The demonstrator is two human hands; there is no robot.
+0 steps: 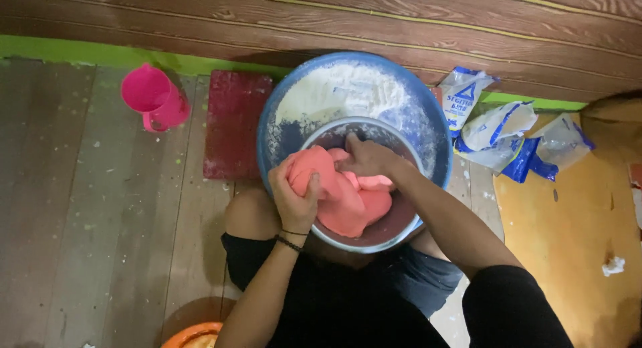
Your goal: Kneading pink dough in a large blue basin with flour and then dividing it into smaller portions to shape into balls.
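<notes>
A lump of pink dough (351, 207) lies in a metal bowl (401, 224) resting on my lap. My left hand (293, 195) grips the left side of the dough and folds it over. My right hand (366, 159) presses down into the top of the dough with fingers curled. Behind the metal bowl stands a big blue basin (438, 141) holding white flour (341, 90).
A pink plastic jug (155, 97) stands at the back left on the wooden floor. A dark red board (234, 124) lies beside the basin. Crumpled blue-and-white flour bags (498, 131) lie at the right. An orange bowl rim (194, 334) shows at the bottom.
</notes>
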